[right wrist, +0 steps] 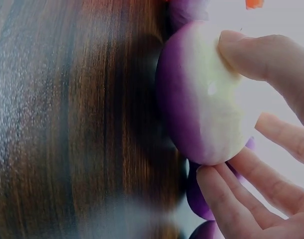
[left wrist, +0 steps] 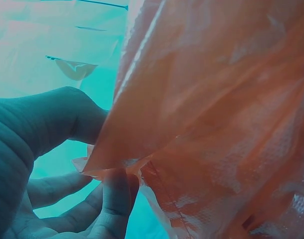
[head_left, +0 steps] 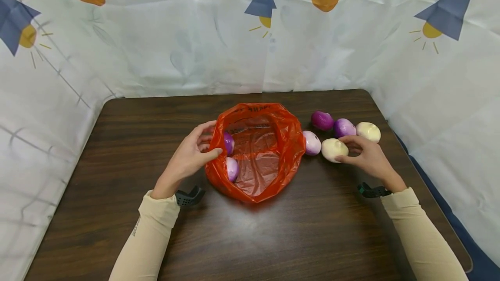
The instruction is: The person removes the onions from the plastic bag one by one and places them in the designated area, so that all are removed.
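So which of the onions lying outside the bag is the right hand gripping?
The cream-white onion nearest the person, in the right hand. It lies beside the pale pink one; the other three lie farther back, untouched.

Evenly and brightly lit from above in the head view, with a soft glare patch on the worktop (head_left: pixel 250 224) and slight bowing at the edges. Tinted teal in the left wrist view; blurred near the bottom of the right wrist view.
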### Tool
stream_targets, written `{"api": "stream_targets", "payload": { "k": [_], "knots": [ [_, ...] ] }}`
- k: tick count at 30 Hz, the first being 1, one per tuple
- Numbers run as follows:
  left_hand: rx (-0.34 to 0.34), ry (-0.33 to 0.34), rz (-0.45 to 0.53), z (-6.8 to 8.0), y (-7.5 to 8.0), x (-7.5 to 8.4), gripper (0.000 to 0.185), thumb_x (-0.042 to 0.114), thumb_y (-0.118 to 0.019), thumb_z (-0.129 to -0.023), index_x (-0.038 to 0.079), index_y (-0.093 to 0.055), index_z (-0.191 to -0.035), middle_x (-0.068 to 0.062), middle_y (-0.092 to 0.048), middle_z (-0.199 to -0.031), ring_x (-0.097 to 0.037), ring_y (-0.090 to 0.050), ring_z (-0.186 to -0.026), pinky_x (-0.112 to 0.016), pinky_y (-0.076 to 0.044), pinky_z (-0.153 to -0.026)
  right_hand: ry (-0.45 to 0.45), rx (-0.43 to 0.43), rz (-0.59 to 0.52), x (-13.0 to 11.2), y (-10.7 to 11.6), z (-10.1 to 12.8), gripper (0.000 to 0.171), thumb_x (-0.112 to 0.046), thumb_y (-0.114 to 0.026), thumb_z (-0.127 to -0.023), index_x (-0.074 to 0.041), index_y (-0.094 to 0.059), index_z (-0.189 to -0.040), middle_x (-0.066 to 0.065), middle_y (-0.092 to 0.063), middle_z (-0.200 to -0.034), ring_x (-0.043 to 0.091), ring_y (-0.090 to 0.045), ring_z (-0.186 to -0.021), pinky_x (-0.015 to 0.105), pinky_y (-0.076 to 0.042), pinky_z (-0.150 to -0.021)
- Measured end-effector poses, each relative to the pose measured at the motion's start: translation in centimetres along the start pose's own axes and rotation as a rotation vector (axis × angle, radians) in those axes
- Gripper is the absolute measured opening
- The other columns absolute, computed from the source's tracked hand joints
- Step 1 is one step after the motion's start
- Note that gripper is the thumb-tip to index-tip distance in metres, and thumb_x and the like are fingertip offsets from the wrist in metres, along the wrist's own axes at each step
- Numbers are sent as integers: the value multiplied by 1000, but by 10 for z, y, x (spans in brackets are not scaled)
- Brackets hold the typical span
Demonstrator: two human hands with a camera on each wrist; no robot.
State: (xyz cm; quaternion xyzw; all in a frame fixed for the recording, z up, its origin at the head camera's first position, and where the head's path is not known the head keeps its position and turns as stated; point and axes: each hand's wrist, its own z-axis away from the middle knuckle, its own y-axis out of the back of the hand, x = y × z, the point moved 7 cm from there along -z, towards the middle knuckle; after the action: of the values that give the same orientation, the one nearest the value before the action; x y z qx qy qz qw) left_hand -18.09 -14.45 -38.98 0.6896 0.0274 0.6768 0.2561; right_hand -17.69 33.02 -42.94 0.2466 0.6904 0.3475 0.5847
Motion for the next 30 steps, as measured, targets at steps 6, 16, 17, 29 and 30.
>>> {"api": "stream_targets", "payload": {
  "k": [6,16,17,29,30],
  "knots": [
    [5,0,3,1,1,1,72,16,-74,-94,17,-39,-157,-15,-55,-147,-34,-64,-123,-40,-60,-99,-27,-6,-3,1,1,0,54,-30,-89,-82,-8,-68,-127,14,-71,-126,-3,-64,-104,1,-48,-91],
    [4,-2,4,1,1,1,73,13,-74,-94,16,-37,-158,-16,-53,-147,-34,-63,-123,-33,-59,-99,-71,-3,-23,-2,5,6,56,-32,-87,-84,-9,-66,-130,15,-68,-131,-5,-63,-104,-3,-45,-88],
    [4,-2,2,1,1,1,73,13,-74,-94,16,-37,-158,-16,-54,-147,-34,-63,-122,-35,-59,-99,-73,-1,-26,-3,6,7,56,-32,-87,-84,-9,-66,-130,15,-68,-131,0,-65,-106,-2,-45,-88],
    [11,-13,3,2,2,2,74,13,-75,-94,16,-38,-157,-17,-52,-146,-34,-64,-121,-34,-59,-100,-108,20,6,-8,16,12,60,-35,-85,-86,-6,-64,-135,18,-68,-133,37,-68,-115,0,-49,-85],
    [10,-15,3,2,2,3,73,13,-75,-94,16,-38,-157,-17,-52,-146,-34,-64,-121,-33,-59,-100,-104,27,9,-9,17,12,60,-35,-85,-86,-6,-64,-134,18,-69,-132,37,-69,-114,1,-49,-85]
  ]
}}
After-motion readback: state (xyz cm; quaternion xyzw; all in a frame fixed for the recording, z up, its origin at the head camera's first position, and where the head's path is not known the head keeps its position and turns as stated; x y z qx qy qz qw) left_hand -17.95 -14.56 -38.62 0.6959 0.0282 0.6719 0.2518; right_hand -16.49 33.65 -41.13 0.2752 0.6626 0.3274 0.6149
